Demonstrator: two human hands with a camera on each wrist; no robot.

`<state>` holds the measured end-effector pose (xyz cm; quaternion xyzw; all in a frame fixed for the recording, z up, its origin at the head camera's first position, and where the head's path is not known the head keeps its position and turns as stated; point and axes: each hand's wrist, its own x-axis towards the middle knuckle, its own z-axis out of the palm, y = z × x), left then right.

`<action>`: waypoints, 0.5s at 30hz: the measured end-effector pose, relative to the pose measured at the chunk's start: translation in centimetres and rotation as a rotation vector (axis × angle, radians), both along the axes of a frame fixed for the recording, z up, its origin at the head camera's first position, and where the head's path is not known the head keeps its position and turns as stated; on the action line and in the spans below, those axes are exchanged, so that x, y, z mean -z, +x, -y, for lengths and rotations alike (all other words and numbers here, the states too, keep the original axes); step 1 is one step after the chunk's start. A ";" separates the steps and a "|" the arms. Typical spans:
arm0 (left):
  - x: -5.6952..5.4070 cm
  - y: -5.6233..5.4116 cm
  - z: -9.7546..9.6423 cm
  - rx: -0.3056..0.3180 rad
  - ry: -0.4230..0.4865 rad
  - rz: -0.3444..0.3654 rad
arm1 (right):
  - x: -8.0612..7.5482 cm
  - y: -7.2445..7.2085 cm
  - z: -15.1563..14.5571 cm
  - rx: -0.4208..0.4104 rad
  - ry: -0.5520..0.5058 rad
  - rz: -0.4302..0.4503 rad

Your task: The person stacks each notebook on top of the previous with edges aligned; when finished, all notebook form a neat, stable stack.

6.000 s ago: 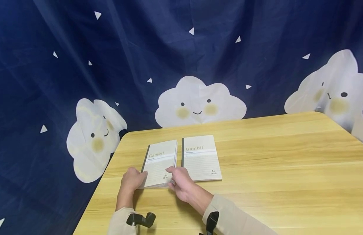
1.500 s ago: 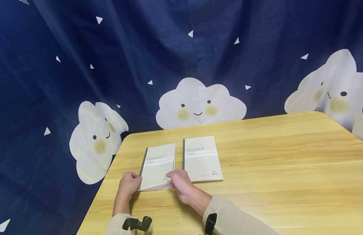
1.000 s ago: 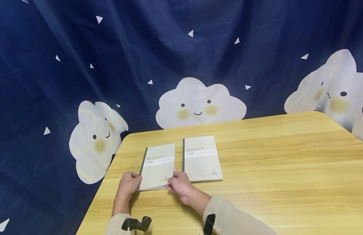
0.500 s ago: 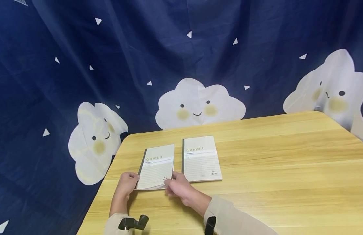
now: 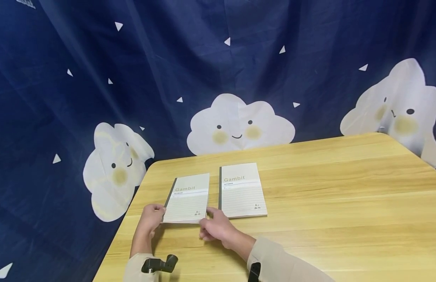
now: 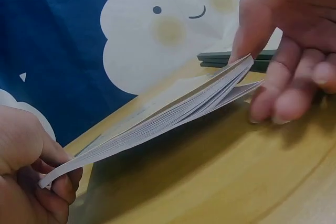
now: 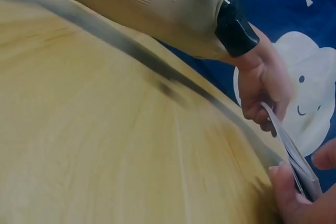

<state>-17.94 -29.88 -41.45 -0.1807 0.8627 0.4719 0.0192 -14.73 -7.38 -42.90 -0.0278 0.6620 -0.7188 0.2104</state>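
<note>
A pale notebook point(image 5: 187, 197) with a dark spine and "Gambit" on its cover is held tilted above the table at the left. My left hand point(image 5: 150, 219) pinches its lower spine corner between thumb and curled fingers, clearest in the left wrist view. At the lower right corner is my right hand point(image 5: 218, 227), its thumb and fingers spread apart around the page edges point(image 6: 189, 106), which fan slightly there. Whether it touches the pages is hard to tell. A matching notebook point(image 5: 242, 192) lies flat to the right; in the left wrist view two dark spines point(image 6: 226, 60) show there, stacked.
Everything rests on a light wood table point(image 5: 327, 203) with rounded far corners. Behind it hangs a dark blue curtain point(image 5: 161, 47) printed with white clouds and triangles. Black wrist mounts point(image 5: 159, 264) sit on the beige sleeves.
Earlier my right hand pinched the notebook's lower right corner and bent the pages; now its thumb is off the cover and the lower edge looks straighter. My left hand keeps its hold.
</note>
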 end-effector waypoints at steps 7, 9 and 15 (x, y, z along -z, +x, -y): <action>0.3 0.2 0.0 -0.004 0.011 -0.022 | 0.2 -0.3 0.6 0.077 -0.104 -0.005; 0.4 0.3 0.0 -0.012 0.015 -0.024 | 0.2 -0.4 0.7 0.092 -0.111 0.004; 0.4 0.6 0.0 -0.022 0.007 -0.021 | 0.2 -0.7 0.9 0.117 -0.167 0.043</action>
